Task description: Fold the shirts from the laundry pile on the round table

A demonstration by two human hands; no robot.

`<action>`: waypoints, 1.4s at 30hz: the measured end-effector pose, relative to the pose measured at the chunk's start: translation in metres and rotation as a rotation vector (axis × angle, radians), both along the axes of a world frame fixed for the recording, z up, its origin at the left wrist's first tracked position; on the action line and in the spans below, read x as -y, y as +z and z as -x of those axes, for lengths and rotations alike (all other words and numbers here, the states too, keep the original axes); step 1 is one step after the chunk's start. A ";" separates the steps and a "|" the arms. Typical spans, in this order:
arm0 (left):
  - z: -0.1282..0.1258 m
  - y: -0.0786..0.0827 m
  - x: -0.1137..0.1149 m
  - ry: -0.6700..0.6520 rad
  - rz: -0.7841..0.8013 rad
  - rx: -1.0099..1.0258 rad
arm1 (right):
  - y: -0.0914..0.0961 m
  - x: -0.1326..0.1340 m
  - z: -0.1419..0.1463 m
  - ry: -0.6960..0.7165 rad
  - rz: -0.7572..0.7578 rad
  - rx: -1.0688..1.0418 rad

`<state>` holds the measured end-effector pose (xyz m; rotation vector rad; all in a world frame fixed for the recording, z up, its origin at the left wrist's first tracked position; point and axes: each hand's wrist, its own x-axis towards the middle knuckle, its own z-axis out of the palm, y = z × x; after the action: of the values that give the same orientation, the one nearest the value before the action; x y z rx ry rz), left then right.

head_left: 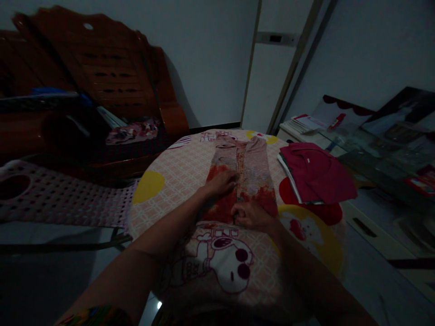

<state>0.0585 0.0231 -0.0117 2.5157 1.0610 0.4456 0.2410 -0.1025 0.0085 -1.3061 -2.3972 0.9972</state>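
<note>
A short-sleeved shirt point(258, 167) lies spread on the round table, its collar end away from me. It is pinkish grey with rust-red patches toward the near hem, and a patterned strip runs down its middle. My left hand point(221, 183) rests on the left half of the shirt, fingers loosely stretched toward the middle strip. Nearer to me, my right hand point(250, 214) is closed at the lower end of that strip, with the cloth at its curled fingertips. The exact grip is dim and partly hidden.
A cartoon-printed cloth point(183, 172) covers the table. Folded dark-red clothing point(316, 172) lies at its right edge. A woven chair point(84, 194) and a wooden sofa point(115, 68) stand left. On the right is a glass-topped cabinet point(360, 140) with papers point(304, 123).
</note>
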 end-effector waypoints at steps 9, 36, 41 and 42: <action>-0.005 -0.024 0.008 0.051 -0.168 -0.160 | -0.001 0.004 0.012 0.135 -0.096 0.110; 0.020 0.027 0.124 -0.214 -0.036 -0.373 | -0.005 0.058 -0.026 -0.019 -0.428 0.564; 0.021 0.019 0.128 -0.185 -0.083 -0.344 | -0.004 0.052 -0.033 -0.014 -0.408 0.531; 0.024 0.019 0.127 -0.184 -0.067 -0.335 | -0.002 0.050 -0.035 -0.010 -0.386 0.527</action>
<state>0.0350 -0.1040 0.0073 2.7811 0.9255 0.0057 0.2755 -0.1529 0.0065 -1.5626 -2.7546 0.1631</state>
